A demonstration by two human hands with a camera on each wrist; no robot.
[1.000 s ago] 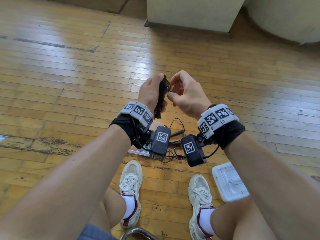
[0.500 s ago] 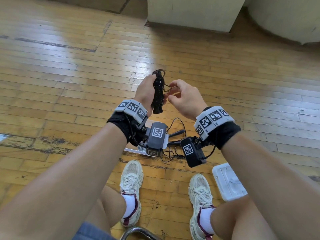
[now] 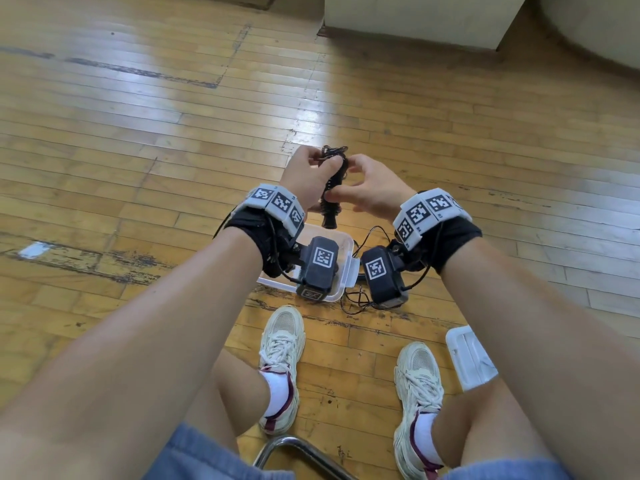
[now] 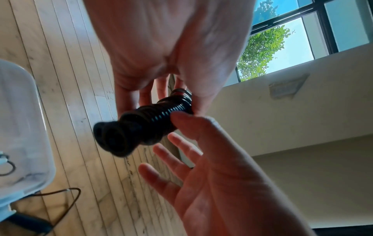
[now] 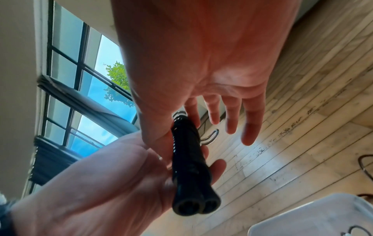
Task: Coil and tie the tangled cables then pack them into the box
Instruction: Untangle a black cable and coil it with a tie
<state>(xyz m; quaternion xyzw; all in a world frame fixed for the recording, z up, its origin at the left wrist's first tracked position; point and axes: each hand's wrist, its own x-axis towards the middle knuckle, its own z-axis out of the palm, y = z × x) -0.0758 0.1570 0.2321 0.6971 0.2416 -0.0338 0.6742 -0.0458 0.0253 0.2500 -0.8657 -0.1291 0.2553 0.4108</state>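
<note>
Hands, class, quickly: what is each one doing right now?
Left hand: holding the coiled black cable.
Right hand: thumb and forefinger pinching the same cable, other fingers spread.

A bare, roomy indoor hall or studio rather than a furnished home. The floor [image 3: 138, 140] is worn strip hardwood, scuffed and patched with dark marks, and it runs to plain cream walls [image 4: 282, 115]. A large dark-framed, multi-pane window [image 5: 66, 83] has its blind [image 5: 84, 102] part drawn, with a leafy tree and blue sky outside. A chrome tubular chair frame [image 3: 294, 448] stands on the boards.
</note>
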